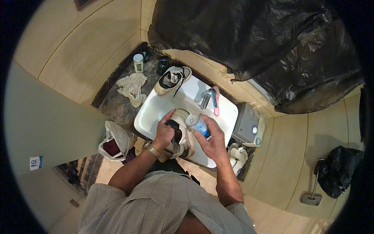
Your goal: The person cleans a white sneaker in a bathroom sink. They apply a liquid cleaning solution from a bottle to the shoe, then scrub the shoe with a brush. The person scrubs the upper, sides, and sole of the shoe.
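Over the near part of the white washbasin [230, 117], my left hand [165, 130] grips a whitish sneaker [188, 143] with a dark lining. A small blue-and-white container [198, 124] with a pale, translucent end is in my right hand [212, 140], its pale end close against the shoe's side. What the container holds, I cannot make out. Another whitish shoe [171, 80] with dark laces rests on the basin's far left corner. A chrome faucet [208, 98] stands at the far rim, with a pink-handled brush-like item [216, 103] beside it.
On the dark stone counter [115, 103] left of the basin lie a crumpled whitish cloth [133, 89] and a white-and-green canister [138, 63]. A white bag [117, 142] is at lower left. A grey box [246, 124] sits at right. Black plastic sheeting [249, 39] hangs behind.
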The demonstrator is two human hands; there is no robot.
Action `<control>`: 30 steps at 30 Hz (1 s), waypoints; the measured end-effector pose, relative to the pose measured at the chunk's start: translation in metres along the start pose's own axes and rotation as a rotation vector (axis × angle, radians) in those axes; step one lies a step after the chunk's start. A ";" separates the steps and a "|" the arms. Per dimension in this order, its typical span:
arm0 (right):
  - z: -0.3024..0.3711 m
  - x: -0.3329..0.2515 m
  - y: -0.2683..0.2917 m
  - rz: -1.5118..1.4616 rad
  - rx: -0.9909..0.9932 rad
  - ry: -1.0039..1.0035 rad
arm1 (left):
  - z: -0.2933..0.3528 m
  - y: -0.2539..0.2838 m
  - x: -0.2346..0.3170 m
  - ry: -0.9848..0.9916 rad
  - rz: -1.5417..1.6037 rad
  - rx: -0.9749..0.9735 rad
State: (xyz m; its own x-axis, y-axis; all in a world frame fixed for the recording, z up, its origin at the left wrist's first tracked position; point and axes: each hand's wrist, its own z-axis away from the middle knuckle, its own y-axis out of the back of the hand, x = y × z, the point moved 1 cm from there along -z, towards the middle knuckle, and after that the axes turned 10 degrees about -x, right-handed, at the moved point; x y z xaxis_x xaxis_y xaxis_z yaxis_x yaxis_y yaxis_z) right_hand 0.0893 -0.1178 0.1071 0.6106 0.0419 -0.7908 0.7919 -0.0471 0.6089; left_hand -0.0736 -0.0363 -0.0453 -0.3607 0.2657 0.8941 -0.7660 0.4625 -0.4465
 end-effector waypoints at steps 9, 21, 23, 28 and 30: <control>0.006 0.005 0.003 0.142 -0.042 -0.029 | -0.003 -0.014 0.018 -0.084 -0.130 -0.032; 0.017 0.005 0.012 0.259 -0.050 -0.056 | -0.001 -0.018 -0.001 -0.023 -0.121 -0.018; 0.019 -0.001 0.012 0.252 -0.049 -0.063 | -0.002 -0.012 -0.010 -0.026 -0.156 -0.030; 0.023 -0.006 0.014 0.222 -0.022 -0.095 | 0.000 -0.020 -0.004 0.111 0.072 -0.031; 0.028 0.010 0.009 0.282 -0.093 -0.134 | 0.001 -0.021 -0.005 0.141 0.150 -0.056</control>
State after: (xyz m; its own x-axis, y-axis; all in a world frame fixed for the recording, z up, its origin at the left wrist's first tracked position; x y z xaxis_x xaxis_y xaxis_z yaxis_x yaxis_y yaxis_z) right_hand 0.1019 -0.1453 0.1033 0.8038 -0.0914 -0.5878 0.5934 0.0537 0.8031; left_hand -0.0564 -0.0482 -0.0406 -0.3875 0.4493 0.8050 -0.6769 0.4542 -0.5793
